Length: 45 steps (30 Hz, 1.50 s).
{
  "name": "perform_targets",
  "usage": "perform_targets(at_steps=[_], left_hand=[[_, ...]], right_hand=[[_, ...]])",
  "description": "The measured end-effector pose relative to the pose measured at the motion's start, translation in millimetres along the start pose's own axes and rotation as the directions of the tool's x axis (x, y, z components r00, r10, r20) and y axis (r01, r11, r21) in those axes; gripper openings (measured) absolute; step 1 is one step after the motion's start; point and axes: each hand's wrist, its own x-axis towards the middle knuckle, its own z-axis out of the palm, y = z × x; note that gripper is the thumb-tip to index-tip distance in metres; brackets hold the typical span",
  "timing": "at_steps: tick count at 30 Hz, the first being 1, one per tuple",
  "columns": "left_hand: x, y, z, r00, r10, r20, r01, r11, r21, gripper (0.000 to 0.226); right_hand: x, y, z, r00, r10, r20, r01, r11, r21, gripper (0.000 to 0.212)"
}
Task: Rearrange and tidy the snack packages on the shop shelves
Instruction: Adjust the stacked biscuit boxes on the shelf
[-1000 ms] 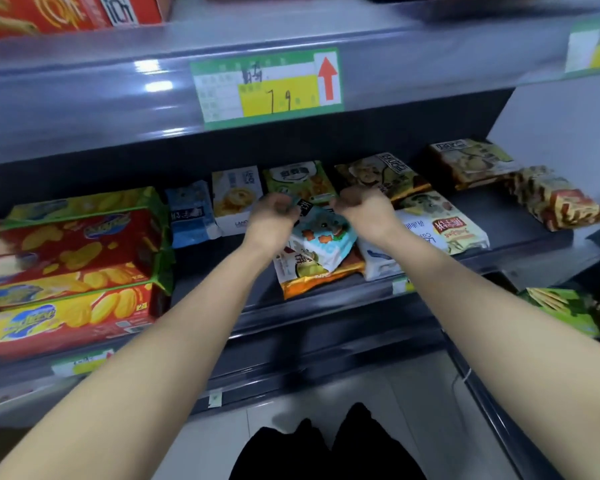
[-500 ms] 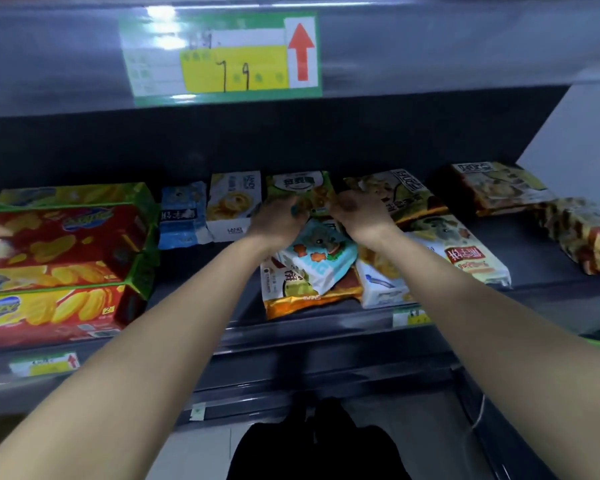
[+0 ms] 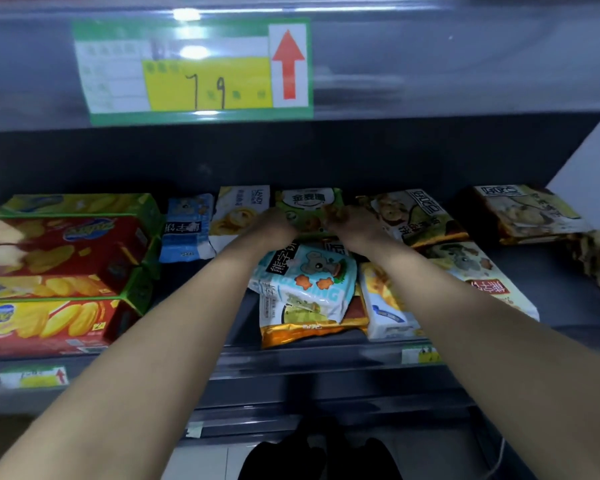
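Both my arms reach deep into the dark shelf [image 3: 326, 355]. My left hand [image 3: 274, 225] and my right hand [image 3: 355, 225] are closed on the lower corners of a green snack bag [image 3: 307, 204] at the back of the shelf. Just in front of my hands a light-blue bag with a cartoon bear [image 3: 309, 282] lies on top of an orange-edged bag [image 3: 305, 330]. A white bag [image 3: 385, 306] lies to its right, partly under my right forearm.
Red and green chip boxes [image 3: 63, 271] are stacked at the left. A blue pack [image 3: 184, 230] and a white pack [image 3: 239, 211] stand beside the green bag. More bags [image 3: 416, 216] [image 3: 523, 213] lie to the right. A price tag [image 3: 201, 71] hangs on the shelf above.
My hands have moved from the top of the light-blue bear bag further back and now grip the green bag. The camera has come closer and lower.
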Motion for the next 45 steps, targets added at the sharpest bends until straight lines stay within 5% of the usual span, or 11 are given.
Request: perform_targets(at_steps=[11, 16, 20, 26, 34, 37, 42, 45], left_hand=[[6.6, 3.3, 0.5, 0.995, -0.098, -0.002, 0.093, 0.95, -0.297, 0.021], [-2.7, 6.9, -5.3, 0.993, -0.094, -0.068, 0.059, 0.912, -0.405, 0.022], [-10.2, 10.2, -15.9, 0.983, -0.101, -0.156, 0.037, 0.93, -0.366, 0.029], [-38.6, 13.2, -34.2, 0.954, -0.09, -0.286, 0.014, 0.966, -0.259, 0.04], [-101.5, 9.3, -42.3, 0.942, -0.111, -0.315, 0.007, 0.95, -0.313, 0.034], [-132.6, 0.4, -37.6, 0.925, -0.186, -0.331, 0.044, 0.919, -0.393, 0.02], [-195.2, -8.4, -21.0, 0.892, -0.296, -0.343, 0.136, 0.897, -0.421, 0.048], [-229.8, -19.4, -16.1, 0.874, -0.321, -0.366, 0.122, 0.873, -0.473, 0.042]], right_hand=[[21.6, 2.6, 15.3, 0.976, 0.22, 0.001, -0.2, 0.886, 0.418, 0.028], [16.8, -8.5, 9.2, 0.968, 0.247, -0.038, -0.187, 0.82, 0.542, 0.046], [3.2, -23.9, -0.3, 0.967, 0.233, -0.104, -0.134, 0.811, 0.569, 0.062], [-24.3, -41.0, -2.1, 0.944, 0.26, -0.205, -0.102, 0.817, 0.567, 0.056], [-87.5, -72.9, 0.1, 0.942, 0.273, -0.194, -0.162, 0.878, 0.451, 0.036], [-119.5, -77.1, 5.9, 0.94, 0.265, -0.214, -0.113, 0.835, 0.538, 0.053], [-174.5, -70.1, 15.1, 0.958, 0.197, -0.207, -0.077, 0.876, 0.475, 0.06], [-209.7, -75.2, 23.0, 0.968, 0.158, -0.195, -0.043, 0.869, 0.494, 0.049]])
